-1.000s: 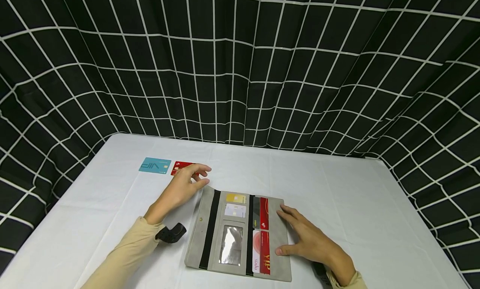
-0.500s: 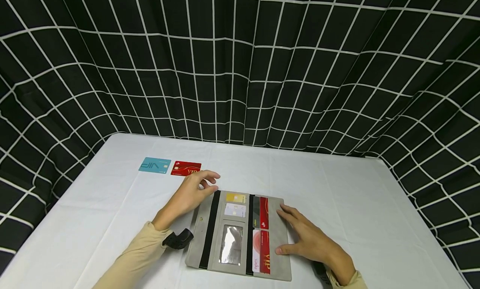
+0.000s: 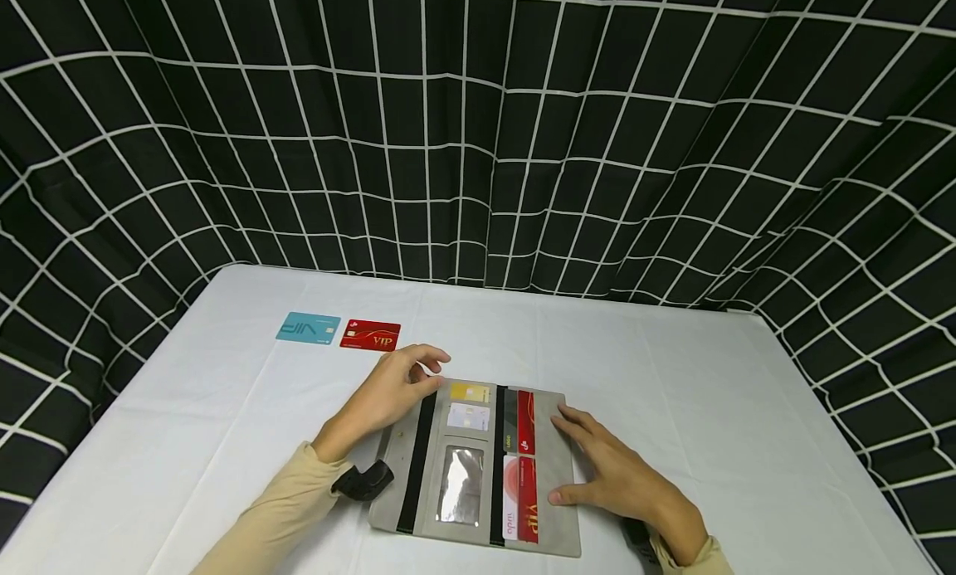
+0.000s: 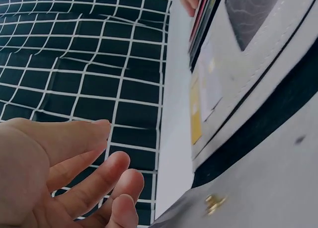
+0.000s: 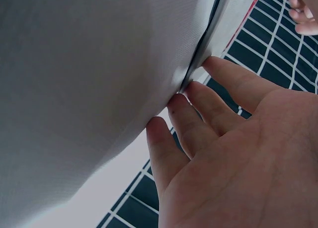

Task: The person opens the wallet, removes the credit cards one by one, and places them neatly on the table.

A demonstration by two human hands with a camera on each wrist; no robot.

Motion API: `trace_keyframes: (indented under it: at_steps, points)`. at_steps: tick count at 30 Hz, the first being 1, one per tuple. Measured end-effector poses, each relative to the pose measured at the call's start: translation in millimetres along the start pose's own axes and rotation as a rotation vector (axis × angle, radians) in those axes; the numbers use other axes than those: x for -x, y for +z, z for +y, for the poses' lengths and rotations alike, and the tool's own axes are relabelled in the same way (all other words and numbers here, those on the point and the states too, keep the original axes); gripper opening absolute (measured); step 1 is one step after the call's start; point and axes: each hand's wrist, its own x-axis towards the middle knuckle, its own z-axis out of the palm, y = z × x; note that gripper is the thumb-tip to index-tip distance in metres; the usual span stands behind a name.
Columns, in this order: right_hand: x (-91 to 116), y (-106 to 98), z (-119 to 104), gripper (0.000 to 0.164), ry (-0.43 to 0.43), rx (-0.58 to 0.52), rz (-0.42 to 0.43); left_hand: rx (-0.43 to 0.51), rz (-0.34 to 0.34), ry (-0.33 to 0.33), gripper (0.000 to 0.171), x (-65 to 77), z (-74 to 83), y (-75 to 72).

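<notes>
A grey wallet (image 3: 553, 532) lies spread open on the white table. A gold card (image 3: 470, 393) and a white card (image 3: 468, 417) show in its left slots, above a clear window (image 3: 459, 485). Dark, pink-and-white and red cards (image 3: 527, 509) stick out of the right-hand pockets. My left hand (image 3: 396, 388) hovers over the wallet's upper left corner, fingers loosely bent and holding nothing; the left wrist view shows a brass snap (image 4: 214, 204) close by. My right hand (image 3: 616, 475) rests along the wallet's right edge, fingertips (image 5: 158, 126) touching that edge.
Past the left hand, a teal card (image 3: 308, 328) and a red VIP card (image 3: 371, 334) lie side by side on the white tablecloth (image 3: 709, 426). A black curtain (image 3: 448, 143) with white grid lines surrounds the table's back and sides.
My left hand has moved right and slightly nearer, from over the red VIP card to the wallet's upper left corner, uncovering that card. The right hand keeps its place.
</notes>
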Motion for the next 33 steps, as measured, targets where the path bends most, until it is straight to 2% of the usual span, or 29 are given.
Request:
trace_keyframes:
  at_steps: [12, 22, 27, 33]
  points:
    - [-1, 1, 1, 0.103, -0.012, 0.004, 0.01, -0.016, -0.121, 0.072, 0.022, 3.5, -4.4, 18.5]
    - [-1, 1, 2, 0.104, -0.01, 0.007, 0.007, -0.018, -0.251, 0.059, 0.021, 8.4, -4.3, 26.8]
    - [-1, 1, 2, 0.104, -0.006, 0.005, 0.006, -0.069, -0.258, 0.078, 0.021, 9.6, -4.9, 29.3]
    - [-1, 0, 1, 0.104, -0.002, 0.007, 0.003, -0.117, -0.215, 0.104, 0.017, 10.5, -5.8, 36.1]
